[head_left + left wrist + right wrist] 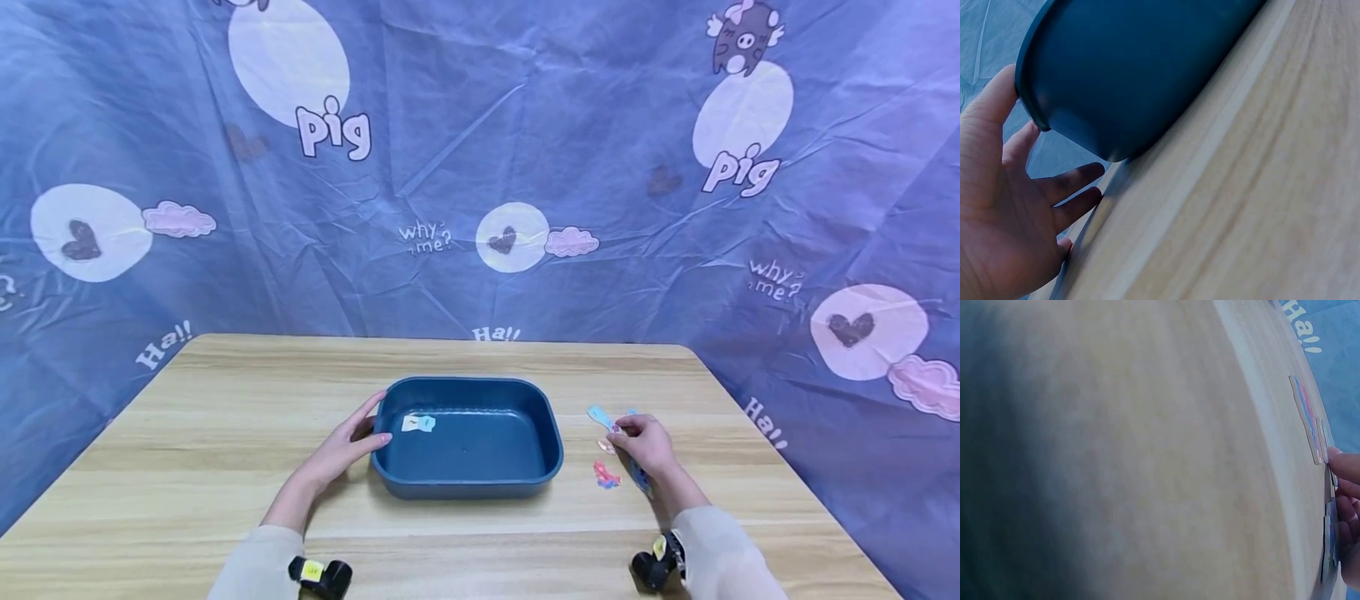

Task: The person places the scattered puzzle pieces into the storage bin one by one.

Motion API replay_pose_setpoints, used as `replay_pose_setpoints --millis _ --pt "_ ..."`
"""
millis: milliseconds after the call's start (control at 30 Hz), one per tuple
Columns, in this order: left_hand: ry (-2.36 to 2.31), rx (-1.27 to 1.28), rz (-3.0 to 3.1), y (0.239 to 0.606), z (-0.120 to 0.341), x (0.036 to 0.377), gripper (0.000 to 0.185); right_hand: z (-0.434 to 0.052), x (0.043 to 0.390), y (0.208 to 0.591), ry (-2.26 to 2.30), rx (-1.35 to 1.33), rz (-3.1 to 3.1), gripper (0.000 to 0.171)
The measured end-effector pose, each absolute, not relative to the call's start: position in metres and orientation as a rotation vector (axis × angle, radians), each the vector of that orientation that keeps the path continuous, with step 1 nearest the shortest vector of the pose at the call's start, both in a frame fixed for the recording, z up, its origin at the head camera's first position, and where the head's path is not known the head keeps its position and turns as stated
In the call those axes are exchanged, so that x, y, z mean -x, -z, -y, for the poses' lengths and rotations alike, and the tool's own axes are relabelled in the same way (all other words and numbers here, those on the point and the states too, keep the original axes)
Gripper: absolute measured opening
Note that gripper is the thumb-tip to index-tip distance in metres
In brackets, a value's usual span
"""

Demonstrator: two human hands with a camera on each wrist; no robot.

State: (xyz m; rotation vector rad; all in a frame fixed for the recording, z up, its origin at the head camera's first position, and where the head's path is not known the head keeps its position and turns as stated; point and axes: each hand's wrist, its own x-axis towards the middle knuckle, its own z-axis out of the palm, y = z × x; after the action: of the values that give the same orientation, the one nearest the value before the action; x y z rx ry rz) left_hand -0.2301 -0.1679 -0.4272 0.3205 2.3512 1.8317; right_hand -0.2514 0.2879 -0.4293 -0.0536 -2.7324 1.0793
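A dark blue plastic basin [465, 492] stands on the wooden table. My left hand [341, 450] holds its left side, thumb over the rim; in the left wrist view the thumb and index finger touch the rim and the other fingers stand apart from the wall. Inside, at the left, lies a small white and light blue puzzle piece [418, 423]. Right of the basin, my right hand [648, 443] pinches a small flat puzzle piece, mostly hidden by the fingers. Around it lie a light blue piece [600, 417], a red and blue piece [607, 475] and a dark blue piece [640, 477].
The light wooden table [247, 392] reaches back to a blue printed cloth [420, 292], which also hangs on both sides. A small black camera [324, 577] sits on the left wrist and another camera [654, 568] on the right.
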Motion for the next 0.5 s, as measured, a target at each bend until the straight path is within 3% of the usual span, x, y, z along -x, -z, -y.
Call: replay_pose_setpoints --millis 500 --pt "-1.864 -0.331 -2.320 0.4251 0.1681 0.2289 0.063 -0.2876 0.2499 0.4279 -1.110 0.098 2.731 0.027"
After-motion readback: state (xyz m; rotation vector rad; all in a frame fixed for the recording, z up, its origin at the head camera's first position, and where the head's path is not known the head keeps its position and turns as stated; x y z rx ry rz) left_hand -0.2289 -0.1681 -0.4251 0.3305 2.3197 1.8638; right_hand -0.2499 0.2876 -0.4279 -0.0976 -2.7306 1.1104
